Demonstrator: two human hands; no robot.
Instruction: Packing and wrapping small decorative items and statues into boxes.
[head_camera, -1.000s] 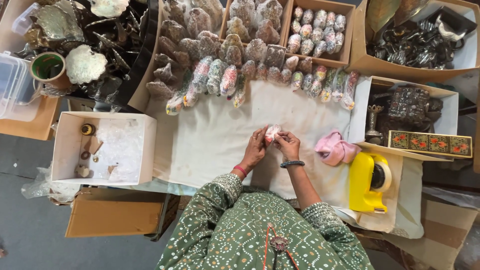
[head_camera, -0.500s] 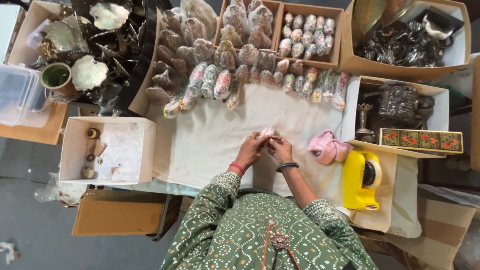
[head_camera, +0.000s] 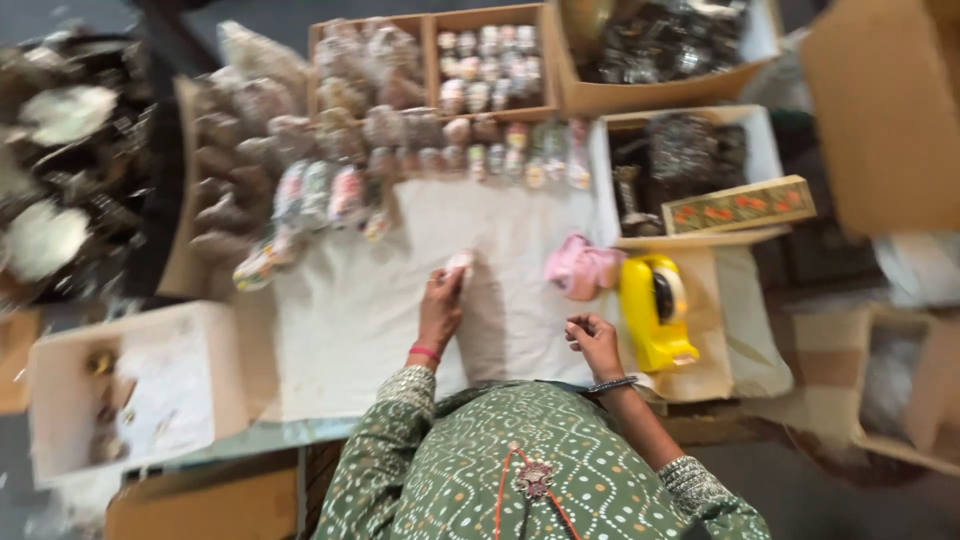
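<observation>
From the head view I judge the wrapping well advanced, with many wrapped pieces (head_camera: 330, 195) lined up along the desk (head_camera: 350, 320), while my left hand (head_camera: 441, 305) clasps a small wrapped piece (head_camera: 460, 263) on the cloth and my right hand (head_camera: 593, 340), drawn back towards the yellow tape dispenser (head_camera: 655, 310), is loosely curled and seems to hold nothing.

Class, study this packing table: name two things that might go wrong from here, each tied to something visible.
1. The small pale wrapped item is pinched only by the left hand; it might slip onto the white cloth.
2. The right hand, close to the yellow tape dispenser, might knock it.
</observation>
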